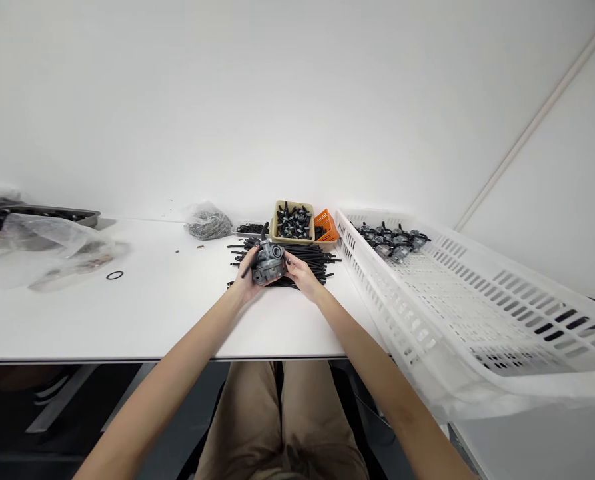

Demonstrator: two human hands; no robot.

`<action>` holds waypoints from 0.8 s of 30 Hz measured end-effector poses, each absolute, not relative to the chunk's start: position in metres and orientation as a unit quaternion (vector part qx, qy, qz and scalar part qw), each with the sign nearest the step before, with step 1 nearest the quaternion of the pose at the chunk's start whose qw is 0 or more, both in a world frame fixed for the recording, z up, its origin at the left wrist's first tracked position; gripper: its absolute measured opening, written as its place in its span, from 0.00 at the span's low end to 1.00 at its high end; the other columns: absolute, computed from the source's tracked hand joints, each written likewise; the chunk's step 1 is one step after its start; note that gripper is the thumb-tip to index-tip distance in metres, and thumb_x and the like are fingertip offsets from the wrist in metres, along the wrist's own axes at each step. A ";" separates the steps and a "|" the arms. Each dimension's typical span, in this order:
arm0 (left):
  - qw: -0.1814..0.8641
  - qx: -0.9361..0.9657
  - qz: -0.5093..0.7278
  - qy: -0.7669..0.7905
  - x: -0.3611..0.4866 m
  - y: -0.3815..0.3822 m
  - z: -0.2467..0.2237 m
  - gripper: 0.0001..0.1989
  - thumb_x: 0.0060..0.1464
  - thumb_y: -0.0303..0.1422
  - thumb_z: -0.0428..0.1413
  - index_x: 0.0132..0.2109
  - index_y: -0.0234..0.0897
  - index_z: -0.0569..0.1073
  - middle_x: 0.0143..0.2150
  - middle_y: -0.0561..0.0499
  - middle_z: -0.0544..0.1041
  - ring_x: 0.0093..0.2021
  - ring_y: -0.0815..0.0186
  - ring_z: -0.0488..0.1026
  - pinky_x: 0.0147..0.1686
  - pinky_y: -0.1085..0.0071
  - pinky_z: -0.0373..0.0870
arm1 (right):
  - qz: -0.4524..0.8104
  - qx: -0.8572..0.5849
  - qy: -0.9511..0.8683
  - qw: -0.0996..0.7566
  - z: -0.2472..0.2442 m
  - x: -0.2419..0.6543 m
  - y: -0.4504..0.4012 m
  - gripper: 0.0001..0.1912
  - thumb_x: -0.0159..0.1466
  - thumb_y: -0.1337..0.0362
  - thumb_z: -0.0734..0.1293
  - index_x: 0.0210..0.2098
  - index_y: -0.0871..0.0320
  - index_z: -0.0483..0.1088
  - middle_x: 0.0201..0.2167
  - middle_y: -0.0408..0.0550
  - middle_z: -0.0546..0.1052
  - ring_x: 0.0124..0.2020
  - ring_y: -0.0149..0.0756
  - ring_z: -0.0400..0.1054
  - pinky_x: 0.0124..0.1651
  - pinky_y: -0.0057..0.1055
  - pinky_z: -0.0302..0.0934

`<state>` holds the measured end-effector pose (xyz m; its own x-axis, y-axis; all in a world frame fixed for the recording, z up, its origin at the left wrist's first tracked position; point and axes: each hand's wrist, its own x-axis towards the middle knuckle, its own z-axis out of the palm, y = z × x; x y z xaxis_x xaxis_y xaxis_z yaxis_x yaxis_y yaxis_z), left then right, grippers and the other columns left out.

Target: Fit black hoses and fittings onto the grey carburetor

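Note:
Between my hands is a grey metal carburetor with a round bore and black tubing on it, held just above the table. My left hand is closed around its left side, and a short black tube shows along those fingers. Fingers of my right hand grip the carburetor's right side; what the fingertips touch exactly is too small to tell. Behind and under the hands lies a pile of black rubber tubes on the white table.
Behind the tubes stand a cream bin of small black parts and an orange basket. A large white crate on the right holds several carburetors. Plastic bags, a black ring and a metal tray are leftward.

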<state>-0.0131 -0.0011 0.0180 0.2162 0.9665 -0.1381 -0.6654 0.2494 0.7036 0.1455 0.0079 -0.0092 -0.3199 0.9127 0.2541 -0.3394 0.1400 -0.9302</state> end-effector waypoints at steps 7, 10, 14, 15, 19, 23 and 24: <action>0.692 0.339 0.575 0.274 -0.008 -0.004 0.013 0.24 0.49 0.31 0.61 0.54 0.45 0.68 0.41 0.50 0.78 0.32 0.65 0.78 0.31 0.68 0.78 | 0.604 -0.277 -0.530 0.526 -0.015 0.153 0.013 0.30 0.52 0.51 0.72 0.53 0.50 0.71 0.50 0.45 0.75 0.48 0.37 0.68 0.52 0.36 0.63; 0.656 0.363 0.598 0.284 -0.007 -0.001 0.010 0.27 0.46 0.29 0.63 0.54 0.48 0.67 0.42 0.51 0.77 0.31 0.66 0.77 0.28 0.70 0.77 | 0.584 -0.292 -0.548 0.523 -0.017 0.152 0.015 0.28 0.54 0.49 0.71 0.53 0.50 0.71 0.51 0.46 0.74 0.48 0.37 0.68 0.51 0.36 0.64; 0.602 0.364 0.641 0.307 -0.007 0.001 0.010 0.28 0.42 0.28 0.65 0.52 0.47 0.67 0.41 0.53 0.76 0.32 0.66 0.76 0.30 0.70 0.78 | 0.468 -0.361 -0.588 0.552 -0.014 0.148 0.016 0.23 0.57 0.48 0.67 0.48 0.52 0.74 0.49 0.48 0.75 0.47 0.39 0.68 0.50 0.37 0.64; 0.588 0.362 0.651 0.315 -0.008 0.001 0.011 0.29 0.41 0.28 0.66 0.51 0.47 0.67 0.39 0.53 0.76 0.32 0.66 0.76 0.30 0.69 0.78 | 0.425 -0.376 -0.601 0.562 -0.012 0.148 0.015 0.21 0.58 0.49 0.67 0.45 0.53 0.74 0.47 0.49 0.75 0.46 0.39 0.68 0.50 0.37 0.63; 0.547 0.353 0.679 0.339 -0.008 0.002 0.012 0.29 0.39 0.28 0.67 0.49 0.46 0.67 0.36 0.55 0.75 0.30 0.69 0.74 0.30 0.71 0.77 | 0.281 -0.402 -0.678 0.547 -0.007 0.147 0.005 0.12 0.60 0.53 0.65 0.34 0.55 0.75 0.36 0.49 0.75 0.41 0.39 0.66 0.48 0.38 0.61; 0.505 0.381 0.687 0.358 -0.009 0.003 0.010 0.29 0.37 0.30 0.68 0.48 0.45 0.67 0.36 0.56 0.74 0.29 0.72 0.73 0.27 0.78 0.74 | 0.194 -0.393 -0.747 0.500 -0.006 0.143 -0.002 0.07 0.58 0.58 0.69 0.32 0.54 0.76 0.34 0.49 0.73 0.43 0.41 0.63 0.51 0.41 0.58; 0.493 0.399 0.684 0.361 -0.009 0.003 0.009 0.29 0.36 0.31 0.68 0.47 0.45 0.67 0.36 0.55 0.73 0.29 0.72 0.73 0.26 0.78 0.73 | 0.177 -0.397 -0.750 0.498 -0.006 0.142 -0.003 0.06 0.58 0.59 0.69 0.33 0.53 0.76 0.34 0.49 0.73 0.43 0.41 0.62 0.52 0.41 0.57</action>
<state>-0.0087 0.0030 0.0095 -0.1958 0.9620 0.1903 -0.3856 -0.2540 0.8870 0.1423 -0.0028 -0.0063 -0.1888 0.7719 0.6070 0.4189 0.6224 -0.6612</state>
